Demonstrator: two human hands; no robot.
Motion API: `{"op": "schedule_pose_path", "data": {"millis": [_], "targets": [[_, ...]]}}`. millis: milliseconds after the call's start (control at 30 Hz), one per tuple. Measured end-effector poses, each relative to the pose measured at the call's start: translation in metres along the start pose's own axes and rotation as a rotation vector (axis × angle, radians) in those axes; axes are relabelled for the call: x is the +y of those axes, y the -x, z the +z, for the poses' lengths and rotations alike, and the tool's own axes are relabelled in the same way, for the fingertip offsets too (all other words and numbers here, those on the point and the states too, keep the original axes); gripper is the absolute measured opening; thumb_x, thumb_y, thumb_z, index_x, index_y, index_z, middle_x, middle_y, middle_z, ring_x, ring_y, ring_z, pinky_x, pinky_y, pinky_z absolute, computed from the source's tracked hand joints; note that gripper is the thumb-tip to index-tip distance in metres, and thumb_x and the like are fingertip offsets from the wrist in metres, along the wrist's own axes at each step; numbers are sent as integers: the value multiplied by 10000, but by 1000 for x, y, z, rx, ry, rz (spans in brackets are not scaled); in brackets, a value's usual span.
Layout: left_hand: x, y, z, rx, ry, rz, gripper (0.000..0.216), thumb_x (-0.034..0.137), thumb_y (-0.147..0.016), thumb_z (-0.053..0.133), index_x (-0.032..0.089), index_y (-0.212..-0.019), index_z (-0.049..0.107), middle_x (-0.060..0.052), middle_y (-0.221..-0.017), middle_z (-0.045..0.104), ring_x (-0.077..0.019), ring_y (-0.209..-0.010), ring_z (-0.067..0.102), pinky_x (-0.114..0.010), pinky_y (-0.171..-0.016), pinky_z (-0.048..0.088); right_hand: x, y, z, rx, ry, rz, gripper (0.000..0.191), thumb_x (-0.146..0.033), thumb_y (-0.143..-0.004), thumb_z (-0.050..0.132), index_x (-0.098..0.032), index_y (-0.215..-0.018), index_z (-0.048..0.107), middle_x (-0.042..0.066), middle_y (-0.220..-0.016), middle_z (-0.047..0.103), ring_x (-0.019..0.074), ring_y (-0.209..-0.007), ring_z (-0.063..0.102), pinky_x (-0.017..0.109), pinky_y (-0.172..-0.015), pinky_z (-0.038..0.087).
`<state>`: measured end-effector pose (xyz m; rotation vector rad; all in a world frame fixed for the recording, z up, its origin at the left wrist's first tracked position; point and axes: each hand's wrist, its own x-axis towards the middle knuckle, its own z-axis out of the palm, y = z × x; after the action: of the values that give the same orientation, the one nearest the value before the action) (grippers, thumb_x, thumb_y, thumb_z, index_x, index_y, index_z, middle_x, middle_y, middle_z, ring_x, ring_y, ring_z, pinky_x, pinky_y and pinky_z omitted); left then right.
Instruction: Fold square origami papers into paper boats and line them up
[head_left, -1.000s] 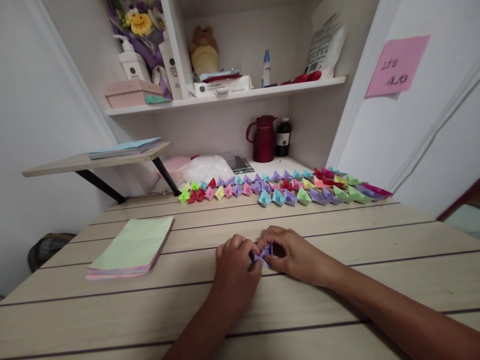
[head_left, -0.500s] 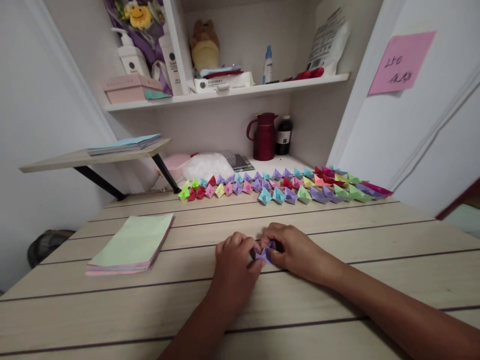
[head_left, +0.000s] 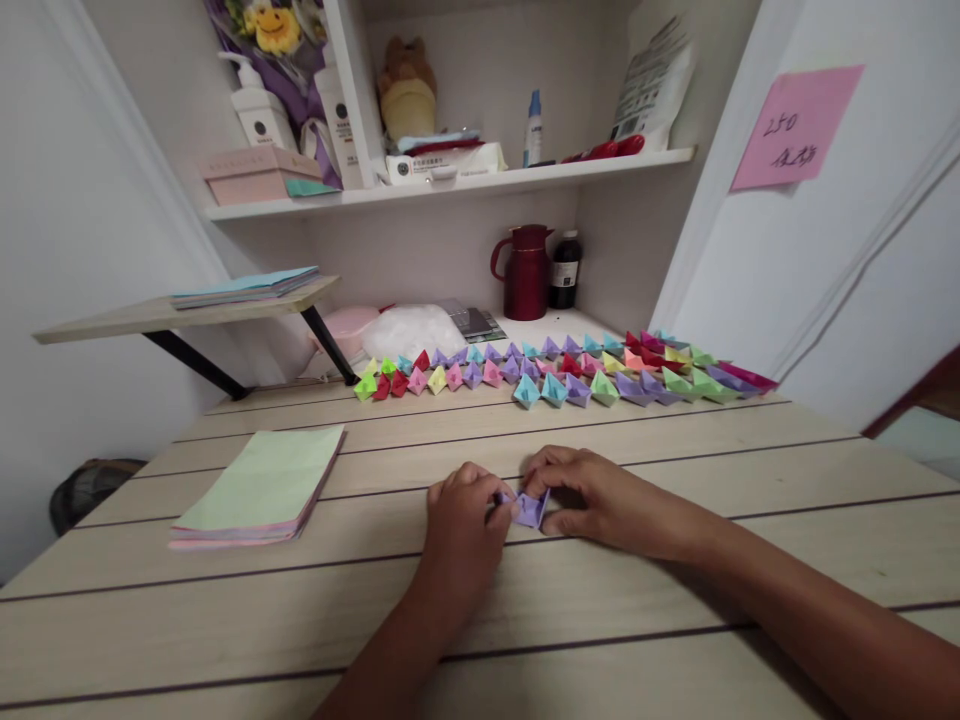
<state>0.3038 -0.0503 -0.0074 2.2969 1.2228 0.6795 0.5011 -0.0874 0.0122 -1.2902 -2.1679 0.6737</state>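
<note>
Between my hands, low over the near middle of the table, is a small purple folded-paper boat. Its inside folds face up toward me. My left hand pinches the boat's left end between thumb and fingers. From the right, my right hand curls round the other end, its index finger pressed to the upper fold and its thumb at the lower right corner. Parts of the boat's ends are hidden by the fingers. Beyond my hands stand rows of coloured paper boats.
A stack of pastel paper sheets lies at the left on the slatted table. A raised wooden shelf carries more paper. Behind the boats are a red jug and a dark bottle.
My thumbs have drawn apart, and more of the purple boat's inside shows, spread wider. The other boats and the paper stack stay as they were; the view has shifted slightly.
</note>
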Motion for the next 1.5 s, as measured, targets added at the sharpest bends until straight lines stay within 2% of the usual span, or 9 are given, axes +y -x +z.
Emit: {"op": "schedule_pose_path", "data": {"millis": [100, 233, 367, 467, 733, 967, 1233, 1333, 1500], "targets": [[2, 0, -2, -3, 11, -17, 138, 188, -830, 527, 231, -773, 646, 6, -889, 639, -187, -934, 574, -363, -882, 315, 3, -4, 7, 79, -77, 26, 67, -190, -807, 646, -209, -850, 694, 41, -967, 654, 175, -877, 619, 296, -812, 481], [3, 1, -8, -53, 23, 15, 259, 215, -900, 410, 228, -760, 628, -4, -929, 642, -186, -957, 565, -371, -891, 314, 5, -6, 9, 126, -106, 73, 64, -225, -821, 641, -193, -773, 669, 41, -913, 665, 177, -846, 621, 303, -796, 480], [1, 4, -9, -79, 49, 70, 60, 290, -825, 580, 237, -820, 608, 13, -950, 636, -193, -968, 558, -382, -911, 303, 3, -5, 7, 116, -78, 69, 84, -214, -840, 608, -188, -767, 644, 41, -900, 662, 176, -830, 614, 303, -779, 473], [0, 5, -5, -25, 13, 52, 102, 225, -738, 669, 224, -771, 573, 16, -911, 634, -195, -939, 559, -374, -893, 316, 2, -5, 7, 125, -54, 72, 89, -224, -844, 603, -191, -770, 641, 38, -892, 665, 177, -819, 615, 303, -769, 472], [3, 4, -4, 52, 32, 33, 189, 100, -712, 643, 209, -684, 490, 34, -754, 600, -162, -772, 549, -314, -783, 368, 4, -4, 12, 213, -100, 35, 82, -247, -819, 652, -210, -753, 682, 45, -981, 700, 196, -907, 640, 311, -823, 481], [1, 3, -7, 115, 245, 38, 197, 58, -688, 645, 206, -658, 518, 29, -751, 590, -151, -759, 546, -272, -731, 404, 1, -4, 13, 231, -143, 120, 49, -239, -809, 654, -192, -799, 661, 10, -817, 714, 178, -767, 635, 270, -701, 469], [3, 3, -10, 76, 330, 40, 166, 51, -711, 620, 212, -671, 635, 6, -816, 597, -154, -821, 582, -266, -775, 424, -3, -3, 11, 237, -57, 72, 63, -229, -825, 644, -201, -776, 671, 9, -806, 721, 177, -777, 636, 274, -716, 452], [3, 3, -9, 55, 322, 51, 152, 59, -693, 647, 208, -673, 621, 5, -841, 593, -160, -854, 575, -273, -799, 411, -3, -3, 11, 236, -40, 65, 63, -242, -826, 646, -207, -778, 668, 8, -809, 720, 182, -785, 634, 285, -732, 446], [3, 3, -6, 83, 293, 21, 209, 66, -652, 676, 206, -715, 532, 24, -804, 575, -155, -786, 532, -261, -709, 389, -2, -3, 11, 227, -59, 55, 66, -257, -820, 653, -202, -786, 664, 16, -817, 718, 187, -778, 632, 287, -721, 444]]}}
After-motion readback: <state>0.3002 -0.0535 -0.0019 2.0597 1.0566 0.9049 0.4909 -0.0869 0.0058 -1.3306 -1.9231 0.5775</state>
